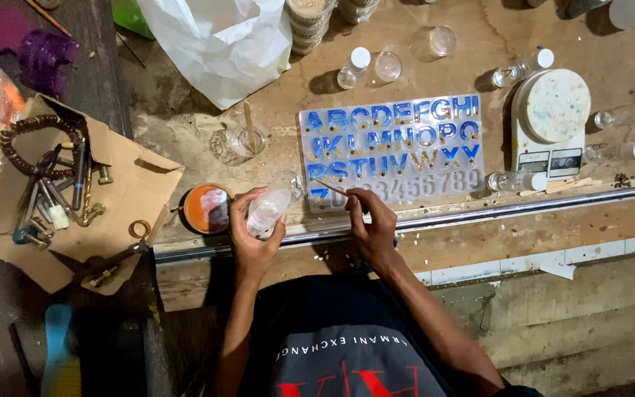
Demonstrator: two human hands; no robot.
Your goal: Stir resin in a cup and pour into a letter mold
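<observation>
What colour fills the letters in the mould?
Blue, in the mould; head view shows it.

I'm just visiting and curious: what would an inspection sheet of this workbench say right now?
Surface: worn, stained wooden bench with a metal rail along its front edge.
Job's things: clear letter mould, most letters filled blue, the number row unfilled; clear cup; thin stick.
Clutter: small capped bottles, white scale, orange-rimmed tub, white plastic bag, cardboard box of bolts and tools.
Hands: left hand holds the cup tilted; right hand holds the stick, tip at the mould's bottom-left corner.
Cables: nothing seen.
Surroundings: dark floor, pale tiled ledge below the bench.
</observation>
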